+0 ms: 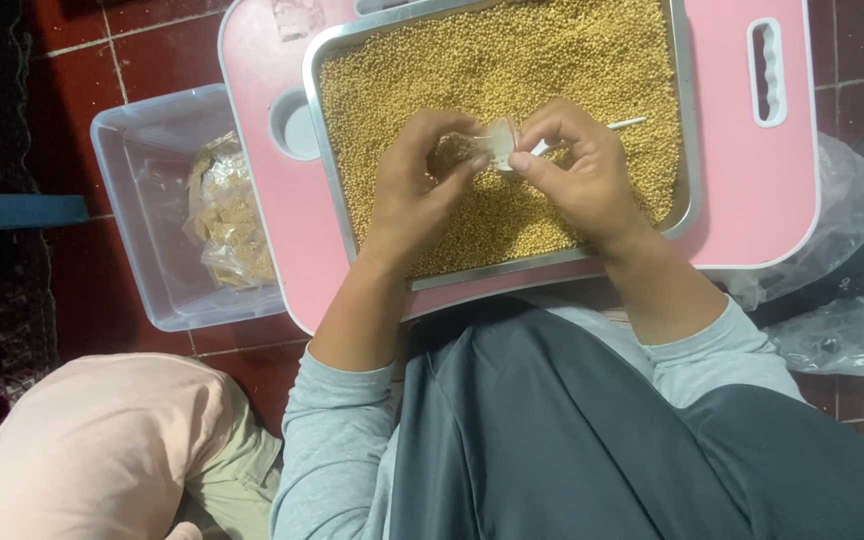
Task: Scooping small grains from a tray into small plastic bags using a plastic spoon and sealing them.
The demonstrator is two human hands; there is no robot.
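Note:
A metal tray (pixel 687 110) full of small yellow grains (pixel 512 60) rests on a pink lap table (pixel 752 180). My left hand (pixel 417 185) and my right hand (pixel 582 175) meet over the grains. Both pinch a small clear plastic bag (pixel 499 142) between their fingertips. A thin white stick or spoon handle (pixel 624 124) pokes out to the right from my right hand's fingers. Whether the bag holds grains is unclear.
A clear plastic bin (pixel 132 190) stands on the red tiled floor at left, with a plastic bag of grains (pixel 227 215) inside. Crumpled plastic bags (pixel 842 230) lie at right. A person in pink cloth (pixel 92 440) sits at lower left.

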